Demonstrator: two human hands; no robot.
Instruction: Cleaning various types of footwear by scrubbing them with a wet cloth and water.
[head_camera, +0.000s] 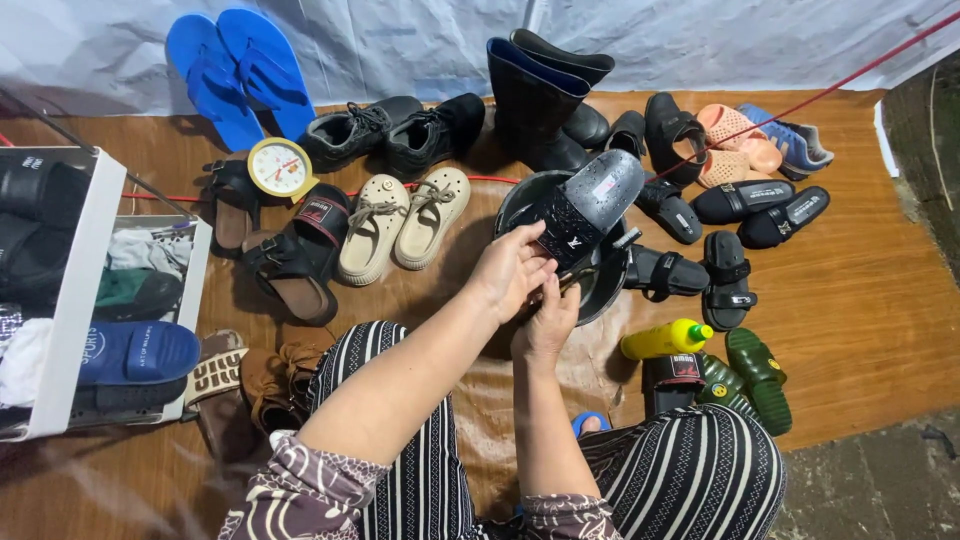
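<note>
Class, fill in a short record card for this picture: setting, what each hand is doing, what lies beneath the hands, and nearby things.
Setting: brown floor mat covered with many shoes
Left hand: grips a black slide sandal, sole up
Right hand: at the sandal's lower end; what it holds is hidden
Beneath hands: dark basin
Nearby: yellow bottle, cream clogs, black boots, blue flip-flops, small round scale, white shelf with footwear

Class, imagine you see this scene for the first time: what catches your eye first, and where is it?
In the middle, both hands, left and right, hold a black slide sandal sole-up over a dark basin. Blue flip-flops stand out at the top left, a yellow bottle lies right of the hands, and shoes cover the brown mat.
</note>
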